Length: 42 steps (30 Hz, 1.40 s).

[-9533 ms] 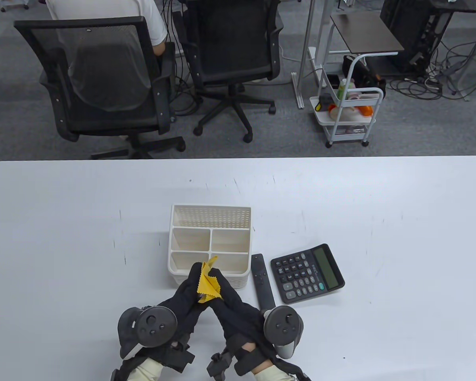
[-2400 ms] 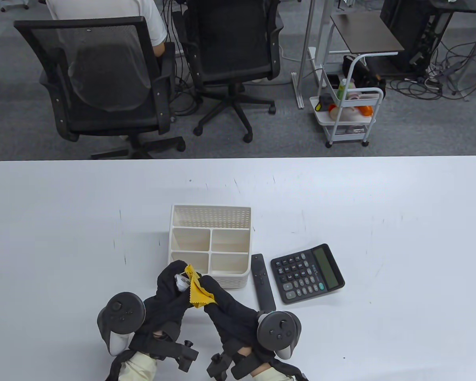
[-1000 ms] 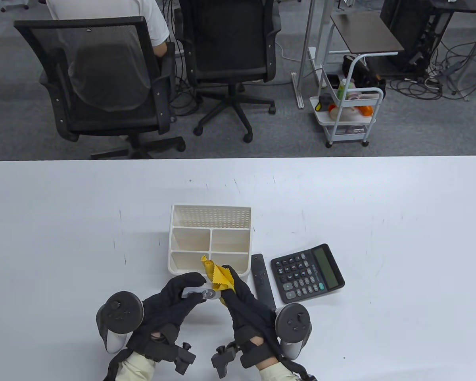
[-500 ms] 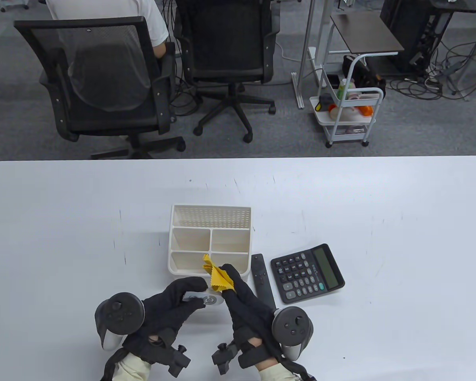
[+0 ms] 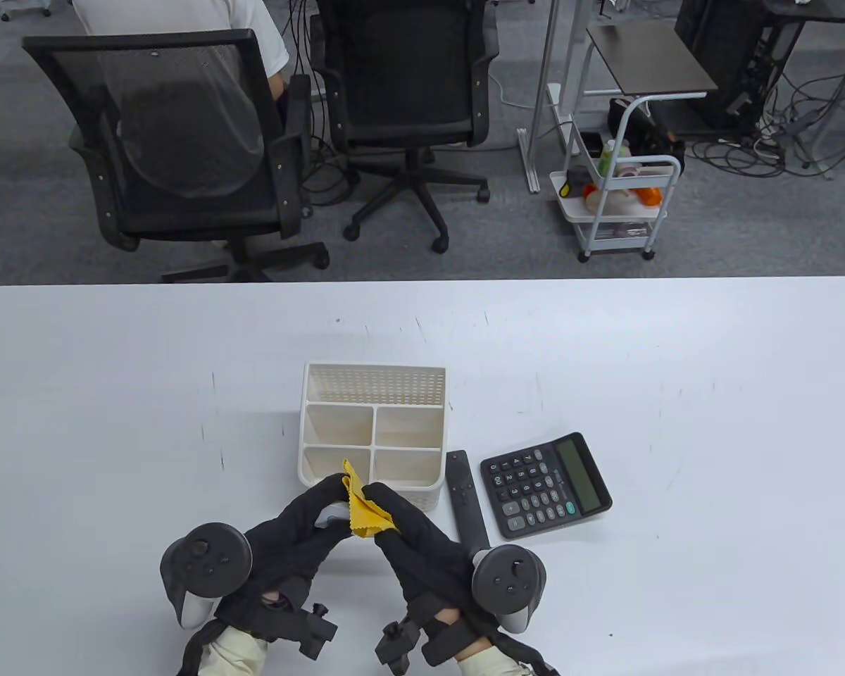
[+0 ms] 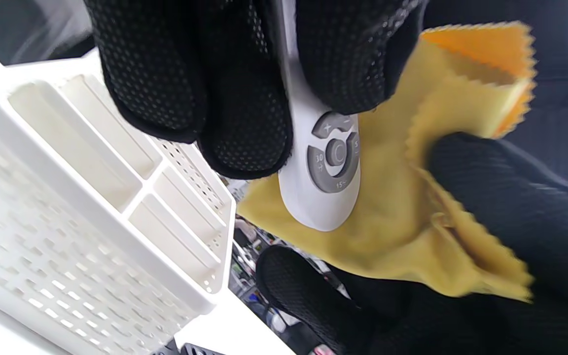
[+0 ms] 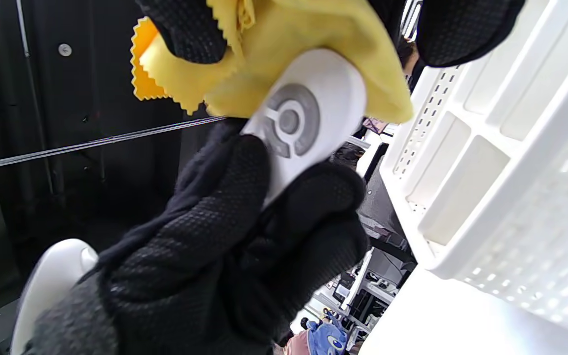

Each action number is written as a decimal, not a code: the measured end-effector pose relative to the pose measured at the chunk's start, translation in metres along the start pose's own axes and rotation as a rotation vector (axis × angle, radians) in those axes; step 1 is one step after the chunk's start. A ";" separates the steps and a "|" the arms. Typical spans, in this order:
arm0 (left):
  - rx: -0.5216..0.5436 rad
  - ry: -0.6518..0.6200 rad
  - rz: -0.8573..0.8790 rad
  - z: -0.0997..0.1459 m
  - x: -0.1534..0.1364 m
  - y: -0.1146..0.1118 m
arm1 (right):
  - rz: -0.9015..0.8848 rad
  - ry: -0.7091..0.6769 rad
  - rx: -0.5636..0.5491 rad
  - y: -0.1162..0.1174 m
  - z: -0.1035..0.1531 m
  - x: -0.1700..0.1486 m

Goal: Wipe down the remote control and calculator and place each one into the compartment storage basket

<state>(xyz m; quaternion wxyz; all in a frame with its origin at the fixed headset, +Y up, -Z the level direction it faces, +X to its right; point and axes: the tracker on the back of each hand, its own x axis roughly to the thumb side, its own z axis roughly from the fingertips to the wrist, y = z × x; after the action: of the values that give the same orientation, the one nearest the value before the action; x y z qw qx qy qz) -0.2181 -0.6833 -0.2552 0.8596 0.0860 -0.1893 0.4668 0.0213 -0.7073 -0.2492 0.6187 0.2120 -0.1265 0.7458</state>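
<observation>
Just near of the storage basket, I have my hands back together: left hand clamped on the white remote, right hand pinching the yellow cloth against it. Half a second ago the remote lay flat across my left fingers with its button ring showing in the table view; now it is tipped up and the cloth covers most of it, with the hands shifted a little left and farther, toward the basket's near-left corner. Wrist views show the cloth wrapped behind the rounded end and over the tip, button ring bare. I judge this as wiping the white remote, not yet done, nothing binned.

Basket compartments all look bare from above. Black remote lies on the bench just right of the basket, calculator just right of that, both untouched, neither hand near them. My right wrist tracker hovers close to the black remote's near end, so I could nudge it. Nothing blocks the basket opening except my own hands and cloth over the near rim. Office chairs and a cart sit past the bench's far edge, irrelevant.
</observation>
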 end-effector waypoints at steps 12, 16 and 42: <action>0.171 0.020 -0.077 0.003 -0.001 0.014 | -0.076 0.102 -0.032 -0.002 -0.002 -0.009; 0.203 0.010 -0.096 -0.006 0.003 0.021 | -0.096 0.102 -0.072 -0.008 -0.003 -0.009; -0.058 0.067 -1.142 -0.105 -0.032 -0.015 | -0.080 0.133 -0.222 -0.042 -0.006 -0.023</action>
<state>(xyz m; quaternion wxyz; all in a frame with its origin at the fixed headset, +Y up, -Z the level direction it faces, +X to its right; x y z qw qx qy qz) -0.1954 -0.6820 -0.3637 0.9830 0.1362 -0.0982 -0.0748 0.0648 -0.7159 -0.2680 0.6747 0.0972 -0.1582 0.7144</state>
